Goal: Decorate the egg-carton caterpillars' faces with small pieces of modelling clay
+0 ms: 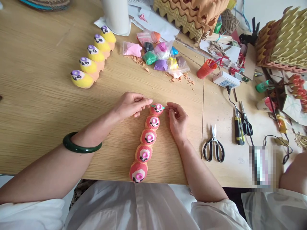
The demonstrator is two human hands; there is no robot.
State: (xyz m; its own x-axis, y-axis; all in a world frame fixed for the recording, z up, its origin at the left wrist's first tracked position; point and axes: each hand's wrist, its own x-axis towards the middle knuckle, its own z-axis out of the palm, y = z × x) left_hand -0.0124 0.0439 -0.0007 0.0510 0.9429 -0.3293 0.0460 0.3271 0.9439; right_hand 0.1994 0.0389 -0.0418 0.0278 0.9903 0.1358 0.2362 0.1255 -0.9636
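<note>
A row of pink-painted egg-carton cups (144, 155) lies lengthwise before me, each cup with a white face patch, a pink ring and black marks. The farthest cup (157, 109) has a small green piece on either side. Beside its left green piece, my left hand (130, 104) has thumb and forefinger pinched together. On the other side, my right hand (177, 121) is closed in a pinch near the right green piece. Whatever is between the fingertips of either hand is too small to make out. A dark green bangle (82, 147) circles my left forearm.
At the back left lies a yellow egg-carton row (92, 59). Bagged coloured clay (159, 54) sits behind my hands, beside a red cup of sticks (206, 68). Rightward are black-handled snips (214, 147), a cutter (238, 127), scissors (246, 123) and a power strip (225, 80). Another person's arm (294, 174) rests at far right.
</note>
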